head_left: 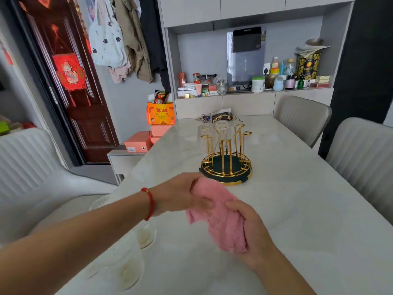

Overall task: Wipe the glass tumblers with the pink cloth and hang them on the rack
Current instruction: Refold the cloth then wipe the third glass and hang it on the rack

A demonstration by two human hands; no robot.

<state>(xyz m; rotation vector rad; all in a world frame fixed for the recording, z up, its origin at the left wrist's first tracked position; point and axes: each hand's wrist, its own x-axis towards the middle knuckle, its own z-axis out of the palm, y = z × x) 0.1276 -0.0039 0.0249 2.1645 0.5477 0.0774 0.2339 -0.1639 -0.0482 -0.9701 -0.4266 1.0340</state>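
Holding: both hands grip the pink cloth [219, 216] above the table [297, 209], on the near side of the rack [226, 158].
Left hand [180, 194]: fingers closed on the cloth's upper end; a red bracelet [150, 203] circles the wrist.
Right hand [253, 231]: fingers curled around the cloth's lower end, thumb on top of it.
Pink cloth: stretched between the two hands, a loose corner hanging down on the left.
Rack: gold wire pegs on a dark round base, standing on the table beyond the hands.
Hung tumblers [221, 130]: two clear glasses sit upside down on pegs at the far side of the rack.
Waiting tumblers [146, 233]: clear glasses stand on the table well to the near left of the rack, under the left forearm; their count is hard to tell.
Chairs [361, 150]: pale, right of the rack along the table's edge.
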